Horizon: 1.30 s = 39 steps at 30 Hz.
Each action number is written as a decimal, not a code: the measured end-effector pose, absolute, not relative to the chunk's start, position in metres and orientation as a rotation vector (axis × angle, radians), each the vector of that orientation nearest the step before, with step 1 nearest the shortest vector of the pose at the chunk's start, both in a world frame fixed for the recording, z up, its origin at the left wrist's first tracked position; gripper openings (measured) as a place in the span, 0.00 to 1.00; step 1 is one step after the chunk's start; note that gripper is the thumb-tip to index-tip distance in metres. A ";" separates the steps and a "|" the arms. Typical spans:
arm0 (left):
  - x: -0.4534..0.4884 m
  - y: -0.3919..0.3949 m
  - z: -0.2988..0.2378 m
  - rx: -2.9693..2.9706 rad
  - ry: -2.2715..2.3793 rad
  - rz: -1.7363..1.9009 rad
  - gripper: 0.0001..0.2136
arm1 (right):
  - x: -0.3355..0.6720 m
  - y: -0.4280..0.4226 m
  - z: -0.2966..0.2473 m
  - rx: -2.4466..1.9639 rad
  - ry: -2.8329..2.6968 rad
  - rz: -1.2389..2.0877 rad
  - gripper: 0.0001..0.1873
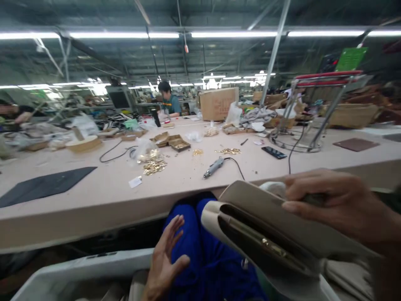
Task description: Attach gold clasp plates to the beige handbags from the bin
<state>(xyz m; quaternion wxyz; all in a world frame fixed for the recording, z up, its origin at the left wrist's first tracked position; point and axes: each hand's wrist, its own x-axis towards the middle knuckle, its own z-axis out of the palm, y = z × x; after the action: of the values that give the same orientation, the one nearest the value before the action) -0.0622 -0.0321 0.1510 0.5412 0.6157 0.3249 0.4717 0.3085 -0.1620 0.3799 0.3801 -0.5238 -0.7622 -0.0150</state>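
A taupe handbag [250,200] is held tilted over my lap at the right, its flap raised and its dark inside showing a zip with a gold-coloured pull. My right hand [338,205] pinches the upper edge of the flap. Beside it, over my blue trousers [191,238], my left hand [167,255] is raised with fingers spread and nothing in it. Below that hand stands a white bin [84,267] with taupe pieces inside, partly cut off by the frame.
On the table [175,188] lie an electric screwdriver [213,168], piles of gold metal parts [155,167], a phone [274,152] and a dark flat sheet [46,184]. A red-topped metal stand [313,108] rises at right. A co-worker [169,102] sits across, near a cardboard box [218,103].
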 end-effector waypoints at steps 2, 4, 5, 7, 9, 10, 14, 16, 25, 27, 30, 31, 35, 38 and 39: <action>-0.056 -0.032 0.181 1.443 0.592 1.039 0.54 | 0.286 -0.127 0.379 -1.169 -2.083 0.321 0.17; -0.054 -0.040 0.194 1.423 0.528 0.907 0.50 | 0.265 -0.090 0.368 -1.047 -2.111 0.623 0.18; -0.055 -0.046 0.191 1.402 0.541 0.842 0.45 | 0.256 -0.073 0.359 -1.018 -2.094 0.736 0.18; -0.063 -0.062 0.169 1.320 0.639 0.769 0.35 | 0.240 -0.045 0.335 -1.056 -2.056 0.885 0.16; -0.076 -0.082 0.134 1.194 0.783 0.790 0.30 | 0.226 -0.027 0.303 -1.177 -2.040 0.981 0.12; -0.083 -0.094 0.116 1.141 0.857 0.814 0.29 | 0.220 -0.023 0.285 -1.234 -2.040 1.027 0.12; -0.101 -0.137 0.078 1.007 1.082 0.913 0.26 | 0.200 -0.025 0.213 -1.343 -2.066 1.002 0.15; -0.102 -0.149 0.078 0.934 1.132 0.949 0.26 | 0.194 -0.029 0.185 -1.337 -2.047 0.885 0.13; -0.097 -0.129 0.111 0.893 1.550 1.008 0.25 | 0.163 -0.009 0.123 -1.066 -1.841 0.687 0.07; -0.090 -0.117 0.133 1.105 1.876 1.142 0.22 | 0.159 -0.006 0.118 -0.994 -1.878 0.628 0.10; -0.070 -0.089 0.168 1.276 2.023 1.273 0.19 | 0.155 -0.004 0.113 -0.931 -1.948 0.556 0.14; -0.062 -0.077 0.177 1.210 1.942 1.243 0.19 | 0.154 -0.003 0.112 -0.912 -1.971 0.533 0.14; -0.033 -0.033 0.183 0.686 1.503 1.002 0.28 | 0.150 0.001 0.110 -0.864 -2.023 0.450 0.16; -0.023 -0.017 0.171 0.567 1.360 0.990 0.27 | 0.149 0.004 0.108 -0.874 -2.062 0.403 0.16; -0.022 -0.014 0.167 0.562 1.340 1.015 0.25 | 0.149 0.005 0.107 -0.879 -2.070 0.389 0.16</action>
<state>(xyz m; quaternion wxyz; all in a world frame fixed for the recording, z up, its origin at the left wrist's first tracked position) -0.0218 -0.0143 0.1673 0.6324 0.2457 0.5855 0.4438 0.1487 0.0052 0.1073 0.4167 -0.3501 -0.8244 0.1552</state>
